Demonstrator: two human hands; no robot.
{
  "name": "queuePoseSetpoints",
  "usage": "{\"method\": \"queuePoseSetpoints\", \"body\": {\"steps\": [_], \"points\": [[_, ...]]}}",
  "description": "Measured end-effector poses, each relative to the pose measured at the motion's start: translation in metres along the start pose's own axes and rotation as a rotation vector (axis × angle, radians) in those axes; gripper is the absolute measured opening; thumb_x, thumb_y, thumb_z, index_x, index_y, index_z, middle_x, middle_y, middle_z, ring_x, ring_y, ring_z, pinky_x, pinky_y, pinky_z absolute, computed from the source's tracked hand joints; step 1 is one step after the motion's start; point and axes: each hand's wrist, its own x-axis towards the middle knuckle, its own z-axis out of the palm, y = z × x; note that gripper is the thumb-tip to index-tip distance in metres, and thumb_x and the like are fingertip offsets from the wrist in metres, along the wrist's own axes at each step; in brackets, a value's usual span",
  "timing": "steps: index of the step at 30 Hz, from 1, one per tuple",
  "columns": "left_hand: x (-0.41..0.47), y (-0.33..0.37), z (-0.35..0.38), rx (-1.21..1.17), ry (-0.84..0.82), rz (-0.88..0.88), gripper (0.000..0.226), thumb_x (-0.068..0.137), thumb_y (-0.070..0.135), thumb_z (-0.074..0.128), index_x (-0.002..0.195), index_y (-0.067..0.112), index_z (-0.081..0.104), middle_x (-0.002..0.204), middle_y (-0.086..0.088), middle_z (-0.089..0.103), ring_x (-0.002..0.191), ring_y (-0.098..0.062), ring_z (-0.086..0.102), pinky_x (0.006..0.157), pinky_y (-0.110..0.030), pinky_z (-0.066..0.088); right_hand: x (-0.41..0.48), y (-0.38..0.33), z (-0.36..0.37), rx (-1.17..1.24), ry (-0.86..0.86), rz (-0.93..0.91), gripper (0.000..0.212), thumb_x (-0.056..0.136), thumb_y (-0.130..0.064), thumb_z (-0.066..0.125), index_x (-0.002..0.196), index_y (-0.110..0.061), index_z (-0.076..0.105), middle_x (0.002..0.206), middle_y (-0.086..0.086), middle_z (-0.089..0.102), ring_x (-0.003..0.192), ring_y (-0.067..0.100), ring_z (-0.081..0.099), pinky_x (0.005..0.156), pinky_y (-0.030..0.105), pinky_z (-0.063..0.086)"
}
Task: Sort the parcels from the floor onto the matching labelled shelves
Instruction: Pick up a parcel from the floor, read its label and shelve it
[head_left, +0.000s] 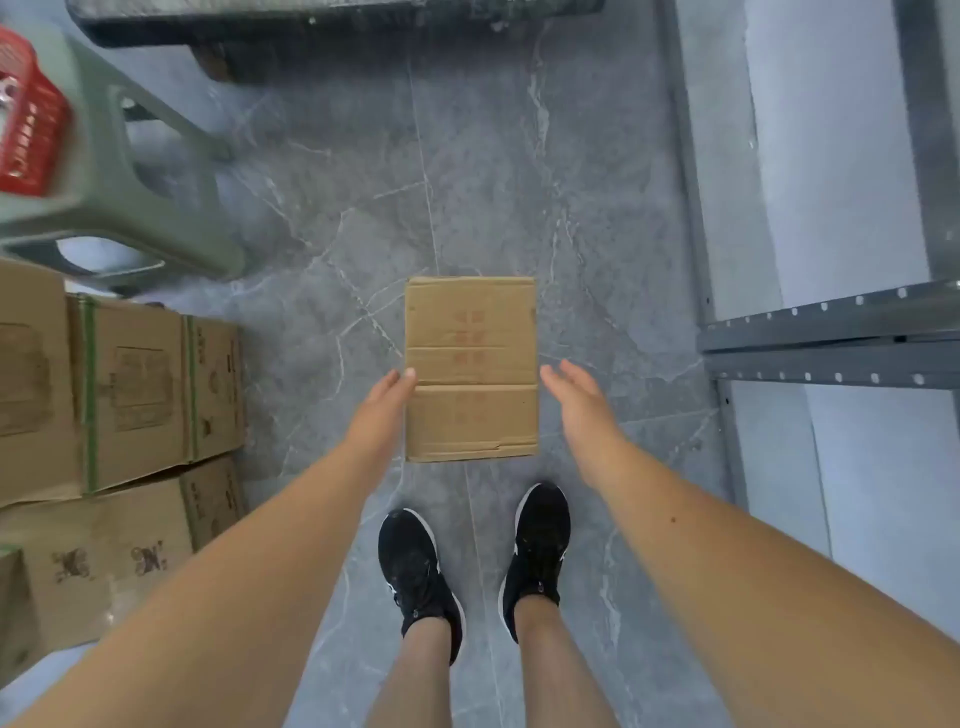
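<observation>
A brown cardboard parcel (470, 369) with faint red print lies flat on the grey marble floor, just ahead of my two black shoes. My left hand (382, 410) reaches down along the parcel's left edge, fingertips touching or nearly touching it, fingers straight and holding nothing. My right hand (574, 400) hovers at the parcel's right edge, a small gap away, palm turned inward and fingers apart. A grey metal shelf rack (831, 332) stands at the right; no label on it is visible.
Stacked cardboard cartons (130, 395) fill the left side. Behind them stands a green plastic stool (119, 208) with a red basket (26, 124) on top. A dark pallet or bench (311, 31) crosses the far floor.
</observation>
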Motion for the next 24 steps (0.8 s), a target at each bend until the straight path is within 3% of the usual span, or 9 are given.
{"method": "queuePoseSetpoints", "body": {"steps": [4,7,9,12,14,16,18,21,24], "points": [[0.034,-0.007,0.004,-0.05,0.003,-0.036,0.072,0.103,0.064,0.048,0.165,0.031,0.033,0.17,0.007,0.036,0.158,-0.019,0.031,0.128,-0.047,0.023,0.037,0.008,0.005,-0.044,-0.03,-0.005,0.069,0.105,-0.044,0.059,0.165,-0.023,0.034,0.17,0.0,0.036,0.155,0.022,0.036,0.122,0.042,0.033],[0.053,-0.019,0.005,-0.106,0.035,-0.071,0.095,0.077,0.084,0.058,0.159,0.037,0.045,0.164,0.009,0.047,0.152,-0.02,0.042,0.127,-0.055,0.028,0.057,0.013,0.014,-0.06,-0.048,-0.01,0.072,0.104,-0.046,0.059,0.166,-0.022,0.03,0.17,0.001,0.036,0.153,0.023,0.039,0.113,0.038,0.036],[0.061,-0.022,0.007,-0.14,0.038,-0.085,0.088,0.083,0.081,0.059,0.158,0.036,0.046,0.163,0.008,0.049,0.15,-0.021,0.044,0.126,-0.056,0.03,0.069,0.015,0.018,-0.023,-0.033,-0.008,0.074,0.104,-0.048,0.059,0.167,-0.024,0.028,0.169,-0.001,0.038,0.152,0.023,0.041,0.116,0.043,0.037],[0.065,-0.022,0.012,-0.129,0.045,-0.11,0.073,0.098,0.068,0.055,0.16,0.031,0.044,0.165,0.004,0.044,0.152,-0.023,0.041,0.125,-0.047,0.03,0.083,0.018,0.021,0.062,-0.009,0.013,0.073,0.103,-0.047,0.061,0.165,-0.023,0.03,0.163,-0.001,0.047,0.147,0.022,0.047,0.114,0.043,0.041],[0.067,-0.021,0.014,-0.113,0.046,-0.097,0.069,0.101,0.063,0.054,0.16,0.029,0.043,0.162,0.002,0.046,0.15,-0.024,0.043,0.115,-0.04,0.034,0.09,0.02,0.023,0.089,-0.028,0.018,0.068,0.103,-0.046,0.062,0.162,-0.023,0.038,0.154,-0.001,0.056,0.139,0.021,0.056,0.106,0.041,0.048],[0.072,-0.022,0.014,-0.123,0.041,-0.069,0.068,0.101,0.063,0.055,0.159,0.029,0.045,0.16,0.002,0.05,0.145,-0.023,0.049,0.111,-0.039,0.038,0.094,0.023,0.026,0.105,-0.06,0.031,0.057,0.101,-0.046,0.064,0.153,-0.026,0.051,0.142,0.0,0.067,0.124,0.022,0.067,0.096,0.041,0.056],[0.076,-0.022,0.013,-0.13,0.03,-0.055,0.067,0.1,0.063,0.056,0.158,0.029,0.047,0.156,0.002,0.055,0.141,-0.022,0.053,0.11,-0.04,0.041,0.097,0.026,0.031,0.118,-0.078,0.044,0.05,0.096,-0.047,0.068,0.143,-0.029,0.06,0.13,0.001,0.074,0.113,0.024,0.073,0.095,0.046,0.06],[0.078,-0.024,0.013,-0.131,0.028,-0.038,0.067,0.099,0.063,0.057,0.156,0.029,0.049,0.152,0.003,0.057,0.139,-0.022,0.055,0.111,-0.041,0.042,0.1,0.031,0.035,0.158,-0.049,0.047,0.052,0.089,-0.049,0.07,0.138,-0.032,0.062,0.125,0.001,0.076,0.111,0.027,0.074,0.1,0.056,0.058],[0.072,-0.024,0.015,-0.146,0.026,-0.058,0.075,0.09,0.07,0.061,0.153,0.031,0.052,0.15,0.003,0.06,0.135,-0.024,0.058,0.119,-0.049,0.042,0.098,0.031,0.036,0.169,-0.041,0.061,0.051,0.094,-0.046,0.069,0.141,-0.031,0.061,0.126,0.001,0.075,0.112,0.028,0.073,0.101,0.057,0.058]]}}
